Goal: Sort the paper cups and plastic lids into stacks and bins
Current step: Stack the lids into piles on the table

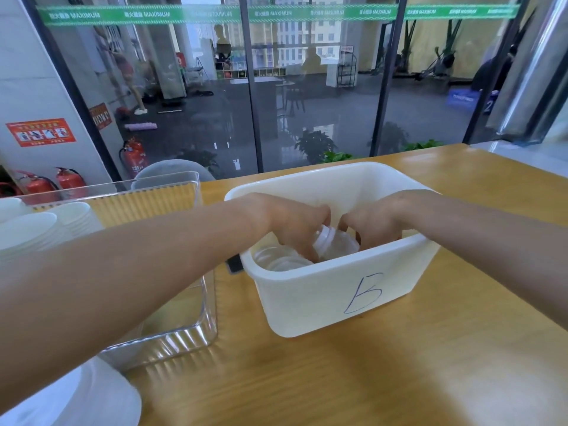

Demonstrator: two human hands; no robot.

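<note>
Both my hands reach down into a white plastic bin [335,290] marked "B" on the wooden table. My left hand [292,224] and my right hand [373,222] curl round a stack of clear plastic lids [335,242], which lies tilted between them inside the bin. Another pile of clear lids [276,259] rests on the bin's floor at the left. White paper cup stacks [49,227] stand at the far left, and a further white cup [92,398] shows at the bottom left corner.
A clear ribbed plastic bin [172,336] stands left of the white bin, under my left forearm. A small dark object [234,264] lies between the two bins. Glass wall panels rise beyond the table's far edge. Bare wooden tabletop [368,379] spreads in front.
</note>
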